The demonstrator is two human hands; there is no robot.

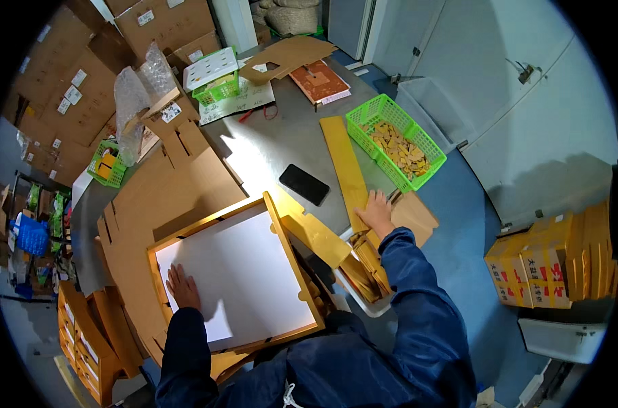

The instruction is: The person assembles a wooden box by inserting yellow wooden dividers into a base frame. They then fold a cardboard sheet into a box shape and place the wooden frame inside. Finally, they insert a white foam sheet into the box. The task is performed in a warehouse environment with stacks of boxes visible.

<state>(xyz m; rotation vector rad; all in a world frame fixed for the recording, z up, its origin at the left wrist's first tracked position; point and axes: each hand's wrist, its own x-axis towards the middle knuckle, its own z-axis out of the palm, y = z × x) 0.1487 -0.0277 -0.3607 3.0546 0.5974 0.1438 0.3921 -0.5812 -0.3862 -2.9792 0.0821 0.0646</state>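
My left hand point(183, 289) lies flat, fingers spread, on a white panel point(244, 268) set inside a yellow wooden frame point(294, 262). The frame rests on brown cardboard at the near side of the table. To the right, my right hand point(377, 213) reaches over the near end of a long yellow strip point(343, 166). Its fingers are apart and seem to rest on the strip and the stacked pieces below; the contact is partly hidden. Several yellow strips point(363, 272) stand in a white bin point(378, 309) beside my right forearm.
A green basket point(377, 155) of small yellow pieces point(397, 151) sits at the table's right edge. A black phone point(304, 184) lies mid-table. Flattened cardboard point(166, 197) covers the left side. Brown boxes point(84, 88) are stacked behind; taped cartons point(537, 268) stand at far right.
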